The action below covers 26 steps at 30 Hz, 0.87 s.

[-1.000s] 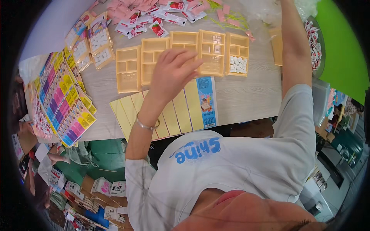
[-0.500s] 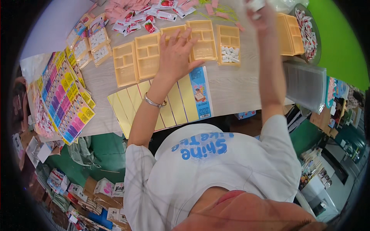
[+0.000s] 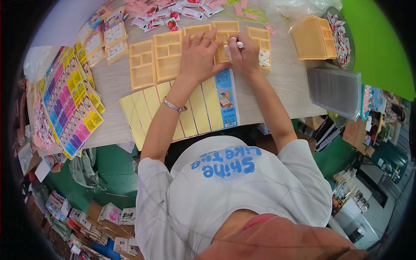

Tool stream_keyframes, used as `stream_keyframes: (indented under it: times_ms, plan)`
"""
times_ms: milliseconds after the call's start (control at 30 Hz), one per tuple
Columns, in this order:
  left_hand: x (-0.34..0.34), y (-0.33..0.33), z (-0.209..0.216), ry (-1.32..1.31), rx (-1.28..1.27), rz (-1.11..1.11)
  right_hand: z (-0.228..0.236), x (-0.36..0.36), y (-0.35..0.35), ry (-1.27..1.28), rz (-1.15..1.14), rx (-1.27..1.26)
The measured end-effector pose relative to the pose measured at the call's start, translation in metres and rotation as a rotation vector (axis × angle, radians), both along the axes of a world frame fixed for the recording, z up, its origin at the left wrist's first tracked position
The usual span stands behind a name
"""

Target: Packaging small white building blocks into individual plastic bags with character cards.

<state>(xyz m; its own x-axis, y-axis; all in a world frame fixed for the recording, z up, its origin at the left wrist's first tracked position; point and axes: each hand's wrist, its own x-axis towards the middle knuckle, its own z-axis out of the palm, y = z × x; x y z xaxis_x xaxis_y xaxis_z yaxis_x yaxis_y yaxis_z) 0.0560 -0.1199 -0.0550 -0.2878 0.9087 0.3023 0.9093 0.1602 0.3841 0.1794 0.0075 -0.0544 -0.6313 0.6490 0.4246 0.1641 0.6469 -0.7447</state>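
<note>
Yellow compartment trays stand in a row across the table, such as the leftmost tray [image 3: 141,80] and the one beside it [image 3: 167,40]. My left hand [image 3: 198,56] lies with fingers spread over the middle tray [image 3: 197,29]. Over the lower compartment of the neighbouring tray [image 3: 226,27], my right hand [image 3: 247,58] is closed on small white pieces [image 3: 239,44], some showing at its fingertips. More white pieces lie under that hand, partly hidden. At the row's right end, another tray [image 3: 258,33] holds white pieces [image 3: 264,58] in its lower compartment.
A yellow striped sheet [image 3: 173,117] lies in front of the trays. Strawberry sachets [image 3: 190,12] are heaped behind. Filled packs [image 3: 115,34] and colourful printed sheets [image 3: 76,104] sit left; stacked trays [image 3: 310,41], a sachet bowl [image 3: 352,56] and clear plastic covers [image 3: 333,91] stand right.
My right hand has come in from the far right, carrying white pieces, down to the tray beside my left hand. My left hand stays nearly in place.
</note>
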Motion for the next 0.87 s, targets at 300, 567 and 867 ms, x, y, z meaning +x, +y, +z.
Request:
stream_keyframes:
  times_ms: [300,567,867]
  plan:
    - [0.002,0.002,-0.001,0.029,-0.041,0.000,0.003,0.000,0.006,0.201,0.019,-0.644]
    - [0.012,-0.008,-0.001,0.120,0.025,-0.068,0.017,0.002,0.007,0.279,-0.095,-0.938]
    - [0.016,-0.024,0.014,0.012,-0.062,0.040,0.011,0.008,0.015,0.004,0.012,-0.858]
